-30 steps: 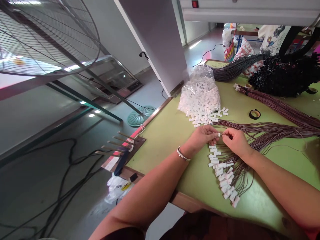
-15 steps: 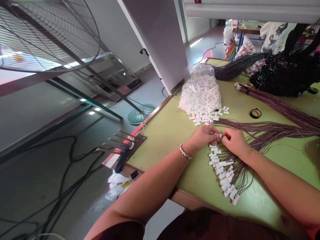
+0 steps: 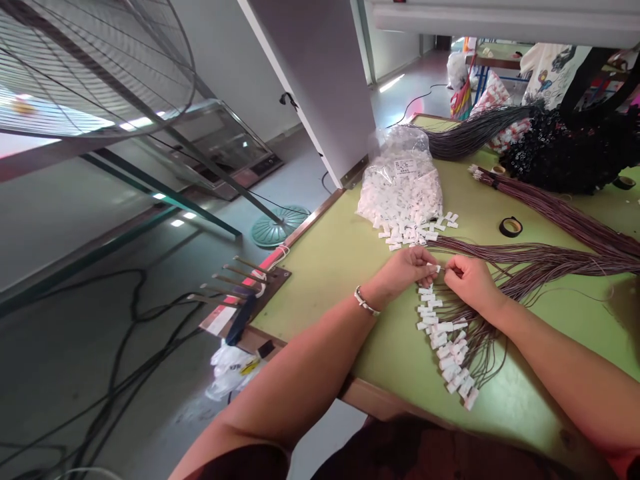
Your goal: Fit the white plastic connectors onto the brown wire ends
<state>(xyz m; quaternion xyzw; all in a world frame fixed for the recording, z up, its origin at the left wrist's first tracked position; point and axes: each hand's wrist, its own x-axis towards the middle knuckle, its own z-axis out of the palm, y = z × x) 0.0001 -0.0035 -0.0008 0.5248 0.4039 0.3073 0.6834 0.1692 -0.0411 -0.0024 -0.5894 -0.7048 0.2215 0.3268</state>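
My left hand point(image 3: 416, 268) pinches a small white connector point(image 3: 437, 269) between thumb and fingers. Close on its right, my right hand point(image 3: 465, 275) is closed on a thin brown wire point(image 3: 445, 270), whose end points at the connector. Below both hands lies a staggered row of white connectors point(image 3: 450, 363) with brown wires attached. A loose bundle of brown wires point(image 3: 540, 253) runs off to the right. Beyond my left hand, an open clear bag point(image 3: 400, 180) of white connectors spills some of them onto the green table point(image 3: 320, 280).
A black tape roll point(image 3: 511, 227) lies right of the bag. Behind it are a tied brown wire bundle point(image 3: 550, 207), dark wires point(image 3: 475, 133) and a black pile point(image 3: 565, 150). A rack with metal prongs point(image 3: 260, 300) sits at the left edge; a fan point(image 3: 100, 67) stands beyond.
My hands have drawn slightly apart, the left one moving a little left, so a short stretch of wire shows between them. The view has shifted slightly.
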